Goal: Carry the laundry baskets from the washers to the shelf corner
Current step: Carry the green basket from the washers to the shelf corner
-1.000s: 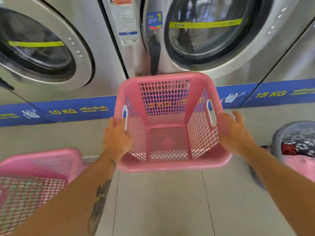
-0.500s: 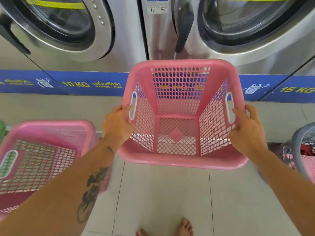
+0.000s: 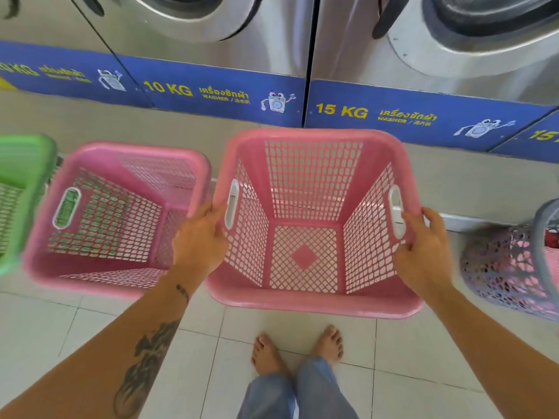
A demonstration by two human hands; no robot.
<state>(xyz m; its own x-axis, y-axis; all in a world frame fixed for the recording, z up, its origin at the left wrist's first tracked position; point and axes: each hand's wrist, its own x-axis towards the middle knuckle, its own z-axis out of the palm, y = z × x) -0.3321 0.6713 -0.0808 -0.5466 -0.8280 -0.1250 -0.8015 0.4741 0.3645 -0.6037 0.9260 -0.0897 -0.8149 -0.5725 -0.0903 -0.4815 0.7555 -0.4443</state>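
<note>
An empty pink mesh laundry basket (image 3: 308, 300) sits in front of me, held by both side walls. My left hand (image 3: 201, 237) grips its left wall by the handle slot. My right hand (image 3: 423, 249) grips the right wall by the other slot. A second empty pink basket (image 3: 99, 276) stands on the floor just to the left, close to the held one. Beyond it at the far left is a green basket (image 3: 21, 182), partly cut off by the frame.
Steel washers (image 3: 211, 40) with a blue 10 KG and 15 KG strip line the back. A grey-rimmed patterned basket (image 3: 508, 267) with laundry stands at the right. My bare feet (image 3: 298, 349) are on the pale tiled floor below the held basket.
My hands closed on the basket's sides. The view tipped down and the basket came nearer; the left pink basket and a green one came into view.
</note>
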